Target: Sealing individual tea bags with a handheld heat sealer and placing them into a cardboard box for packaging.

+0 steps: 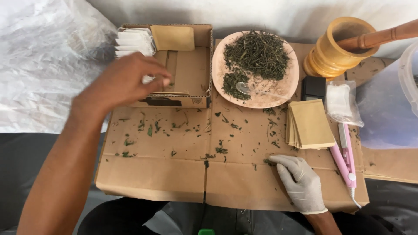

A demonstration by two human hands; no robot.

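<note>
Left hand (pixel 124 82): bare, fingertips pinched together over open cardboard box (pixel 183 102); whether anything is clamped between them cannot be told. White sachets (pixel 134 42) stand in row at box's far-left corner, just beyond fingertips, row's long axis running away from hand. Left hand far nearer than right. Right hand (pixel 298 180): gloved, fingers together, flat on cardboard sheet (pixel 152 174), holding nothing; tan paper stack (pixel 310 124) just beyond it, pink sealer (pixel 346 156) beside it.

light: even, soft daylight | shadows: faint | blur: left hand (pixel 124 82) perhaps motion-softened | edges: slightly curved
</note>
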